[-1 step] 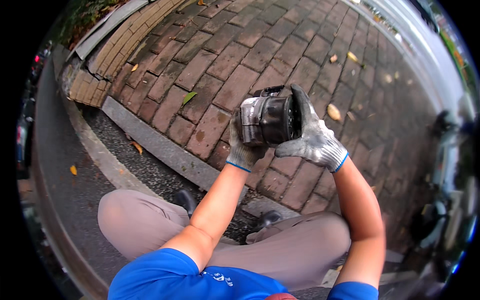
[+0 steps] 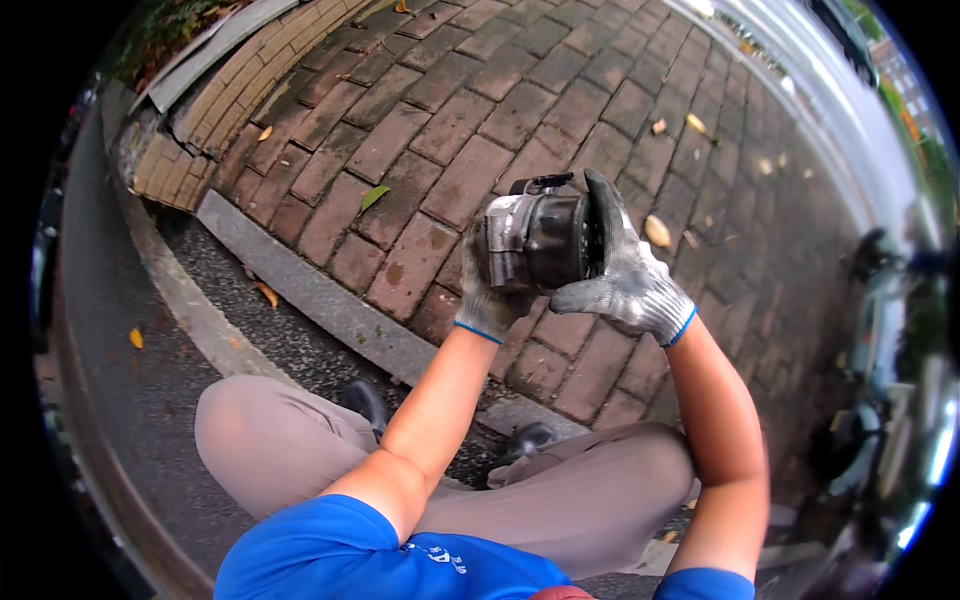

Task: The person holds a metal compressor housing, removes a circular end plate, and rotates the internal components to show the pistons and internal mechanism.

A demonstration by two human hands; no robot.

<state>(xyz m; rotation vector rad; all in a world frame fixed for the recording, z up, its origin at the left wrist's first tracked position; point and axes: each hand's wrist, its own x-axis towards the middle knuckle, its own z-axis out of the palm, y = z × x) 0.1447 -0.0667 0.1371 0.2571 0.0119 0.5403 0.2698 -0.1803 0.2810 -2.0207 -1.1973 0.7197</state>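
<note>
A stubby black cylindrical device (image 2: 556, 240) with a worn silver-grey section at its left side is held up in front of me, above the paving. Small round marks show along its right end, and a small black fitting sticks up on top. My left hand (image 2: 485, 300), in a grey-white knitted glove with a blue cuff edge, grips its left side; most of those fingers are hidden behind it. Around the right end curves my right hand (image 2: 630, 270), gloved the same way, fingers at the top and thumb below. The glove's palm is darkly stained.
Beneath lies reddish brick paving (image 2: 480, 175) with scattered leaves and a grey kerb strip (image 2: 310, 280). A broken tiled low wall (image 2: 180, 170) stands at the upper left. My bent knees are below. Blurred vehicle-like shapes (image 2: 870, 400) line the right edge.
The ground has shifted very slightly left and down in the picture. Both hands keep the same hold on the device.
</note>
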